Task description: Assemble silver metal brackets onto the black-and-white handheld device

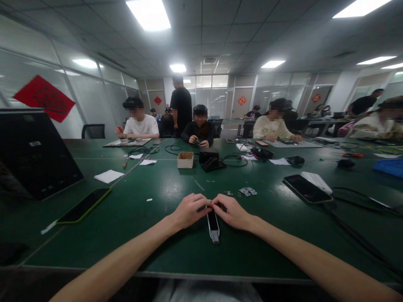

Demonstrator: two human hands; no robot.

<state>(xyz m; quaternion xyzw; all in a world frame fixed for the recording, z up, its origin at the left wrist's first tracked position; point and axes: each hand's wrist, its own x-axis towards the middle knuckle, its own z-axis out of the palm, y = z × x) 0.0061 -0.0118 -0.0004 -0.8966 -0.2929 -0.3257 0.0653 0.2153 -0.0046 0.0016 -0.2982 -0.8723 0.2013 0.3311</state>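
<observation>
Both my hands meet at the middle of the green table (151, 235). My left hand (189, 209) and my right hand (231, 212) have their fingers curled and pinched together on the far end of a small, narrow black-and-white device (213, 224). The device lies flat on the table and points towards me. A ring shows on my left hand. What the fingertips pinch at the device's top is too small to make out.
Small metal parts (248, 191) lie just beyond my hands. A phone in a green case (84, 205) lies to the left, a dark phone (307, 188) to the right beside black cables (355, 209). A cardboard box (185, 160) and a black gadget (210, 159) stand farther back. Several people sit across the table.
</observation>
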